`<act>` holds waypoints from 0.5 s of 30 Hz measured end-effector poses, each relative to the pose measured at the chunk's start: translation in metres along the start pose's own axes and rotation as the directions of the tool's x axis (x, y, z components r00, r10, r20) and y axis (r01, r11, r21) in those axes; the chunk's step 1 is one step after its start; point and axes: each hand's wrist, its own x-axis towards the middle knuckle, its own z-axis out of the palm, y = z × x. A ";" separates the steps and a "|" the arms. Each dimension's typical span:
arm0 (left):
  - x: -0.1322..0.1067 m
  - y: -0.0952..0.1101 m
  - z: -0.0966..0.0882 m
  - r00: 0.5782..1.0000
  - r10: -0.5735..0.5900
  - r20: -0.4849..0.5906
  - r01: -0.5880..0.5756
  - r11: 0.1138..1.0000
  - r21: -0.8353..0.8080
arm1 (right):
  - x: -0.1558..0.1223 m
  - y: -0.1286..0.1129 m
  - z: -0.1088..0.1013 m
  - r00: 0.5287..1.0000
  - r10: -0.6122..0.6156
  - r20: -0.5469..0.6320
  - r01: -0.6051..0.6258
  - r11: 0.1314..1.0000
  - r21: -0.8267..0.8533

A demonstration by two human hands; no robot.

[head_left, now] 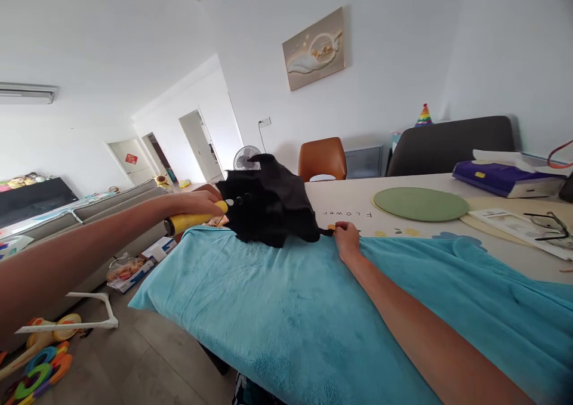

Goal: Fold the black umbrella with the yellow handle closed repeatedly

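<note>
My left hand (201, 202) is closed round the yellow handle (190, 220) of a black folding umbrella (268, 205), whose crumpled black canopy rests on a turquoise towel (290, 309) spread over the table. My right hand (347, 238) reaches to the canopy's right edge, fingers pinched on a small black tip or strap of the umbrella. Both forearms stretch out over the towel.
Behind the towel the table (344, 205) carries a green round mat (421, 203), papers with glasses (548, 225), and a purple box (505, 178). An orange chair (322, 159) and a dark chair (452, 144) stand behind it. A grey sofa, toys and a box lie at left on the floor.
</note>
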 end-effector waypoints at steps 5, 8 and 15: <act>0.002 -0.011 0.008 0.921 0.086 -0.381 0.138 0.841 0.523 | -0.002 -0.001 -0.001 1.000 -0.001 -0.006 0.001 1.000 -0.004; 0.002 -0.013 -0.002 0.951 -0.035 -0.306 0.194 0.839 0.509 | -0.003 -0.001 -0.001 1.000 0.005 0.008 -0.005 1.000 0.003; -0.010 -0.005 0.005 0.908 -0.075 0.413 0.288 0.827 -0.482 | -0.001 -0.001 -0.001 0.999 0.052 -0.013 -0.051 0.998 0.033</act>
